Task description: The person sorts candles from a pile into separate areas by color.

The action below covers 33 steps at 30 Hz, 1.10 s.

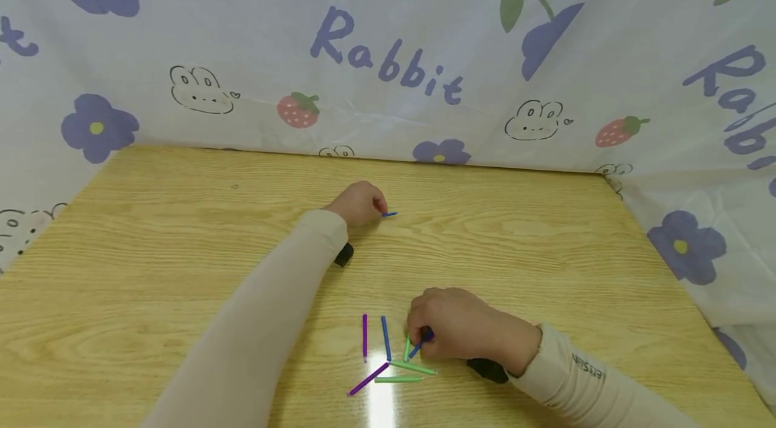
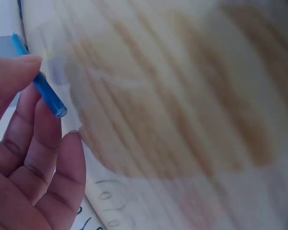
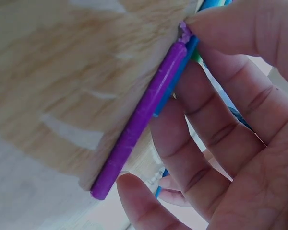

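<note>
At the far middle of the table, my left hand (image 1: pixel 362 204) pinches a short blue candle (image 2: pixel 49 95) between thumb and fingers. One pale, thin tip pokes out past the thumb. Closer in, my right hand (image 1: pixel 451 323) is lowered over the candles, thumb and fingertips together on a blue candle (image 1: pixel 417 347). A purple candle (image 3: pixel 134 124) with a crinkled wick lies against it under the palm; whether the fingers hold it too I cannot tell. Beside the right fingertips stretch green candles (image 1: pixel 413 367), a blue candle (image 1: pixel 386 338) and purple candles (image 1: pixel 365 335).
The candles lie loosely on a wood-grain table (image 1: pixel 182 246). A pale printed cloth (image 1: pixel 388 23) rises behind the table and along its sides. Dark wrist devices sit under both cuffs. Glare shines on the near tabletop.
</note>
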{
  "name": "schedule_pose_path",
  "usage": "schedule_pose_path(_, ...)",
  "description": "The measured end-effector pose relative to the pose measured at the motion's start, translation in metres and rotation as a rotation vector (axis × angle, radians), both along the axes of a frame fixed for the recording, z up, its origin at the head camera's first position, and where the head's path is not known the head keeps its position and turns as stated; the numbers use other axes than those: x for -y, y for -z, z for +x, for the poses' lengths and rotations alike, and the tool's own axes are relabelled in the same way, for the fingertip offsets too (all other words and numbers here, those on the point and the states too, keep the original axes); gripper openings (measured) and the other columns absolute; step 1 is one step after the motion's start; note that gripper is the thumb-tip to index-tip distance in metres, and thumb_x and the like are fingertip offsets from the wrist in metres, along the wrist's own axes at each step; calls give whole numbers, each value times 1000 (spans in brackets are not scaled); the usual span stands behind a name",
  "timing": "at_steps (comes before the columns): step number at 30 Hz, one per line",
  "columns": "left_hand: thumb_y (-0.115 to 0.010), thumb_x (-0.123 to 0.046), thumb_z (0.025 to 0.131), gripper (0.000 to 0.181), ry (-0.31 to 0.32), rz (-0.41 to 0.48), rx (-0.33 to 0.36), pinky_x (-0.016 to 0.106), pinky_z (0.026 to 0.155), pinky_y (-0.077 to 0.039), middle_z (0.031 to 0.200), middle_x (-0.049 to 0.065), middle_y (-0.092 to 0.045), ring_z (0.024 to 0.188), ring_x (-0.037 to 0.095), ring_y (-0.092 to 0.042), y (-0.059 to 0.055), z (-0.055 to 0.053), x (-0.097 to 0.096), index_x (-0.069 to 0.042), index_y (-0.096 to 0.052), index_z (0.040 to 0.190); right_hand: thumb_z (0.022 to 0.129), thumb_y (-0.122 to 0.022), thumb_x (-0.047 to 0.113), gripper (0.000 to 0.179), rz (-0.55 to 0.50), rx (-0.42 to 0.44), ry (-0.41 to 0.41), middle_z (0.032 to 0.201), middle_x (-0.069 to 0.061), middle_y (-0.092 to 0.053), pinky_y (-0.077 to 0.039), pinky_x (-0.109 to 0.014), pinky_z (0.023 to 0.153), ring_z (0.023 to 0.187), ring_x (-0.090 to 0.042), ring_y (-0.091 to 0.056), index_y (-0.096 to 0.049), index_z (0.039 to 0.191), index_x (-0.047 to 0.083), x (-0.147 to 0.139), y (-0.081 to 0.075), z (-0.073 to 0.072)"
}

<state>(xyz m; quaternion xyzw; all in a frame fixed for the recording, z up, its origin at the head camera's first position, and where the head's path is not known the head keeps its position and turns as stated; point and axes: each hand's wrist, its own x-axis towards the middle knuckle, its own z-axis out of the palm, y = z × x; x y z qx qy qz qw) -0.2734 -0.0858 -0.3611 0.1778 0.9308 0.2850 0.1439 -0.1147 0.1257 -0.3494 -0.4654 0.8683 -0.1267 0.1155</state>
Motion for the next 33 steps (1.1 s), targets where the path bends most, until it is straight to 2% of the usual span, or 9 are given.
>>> schedule_pose_path(8, -62, 1, 88, 13, -6, -37, -8, 37, 90, -47, 106, 10, -68, 105, 26, -59, -1, 1, -2, -4, -72, 94, 71, -74, 7, 16, -2, 27, -1, 81, 15, -58, -40, -16, 62, 73, -1, -45, -68, 73, 21, 1, 0, 0)
schedule_pose_path(23, -65, -1, 88, 9, -5, -65, 20, 36, 88, -48, 103, 10, -67, 100, 24, -59, -1, 0, -5, -4, -71, 95, 70, -75, 7, 17, 13, 19, 7, 82, 16, -59, -40, -17, 63, 72, -1, -44, -68, 73, 22, 1, -1, 1)
schedule_pose_path(28, -67, -3, 87, 14, -17, -9, 44, 35, 83, -47, 100, 9, -65, 92, 22, -56, -2, -2, -1, -4, -69, 102, 71, -75, 8, 16, 24, 10, 7, 82, 16, -59, -40, -16, 63, 72, 0, -44, -68, 73, 22, 1, -1, 1)
schedule_pose_path(33, -65, -5, 89, 20, -23, 108, 65, 34, 83, -47, 97, 9, -65, 91, 22, -56, -9, 0, 3, -1, -67, 109, 71, -75, 8, 16, 33, 3, 14, 82, 16, -59, -40, -17, 63, 72, 0, -43, -68, 73, 22, 1, -2, 1)
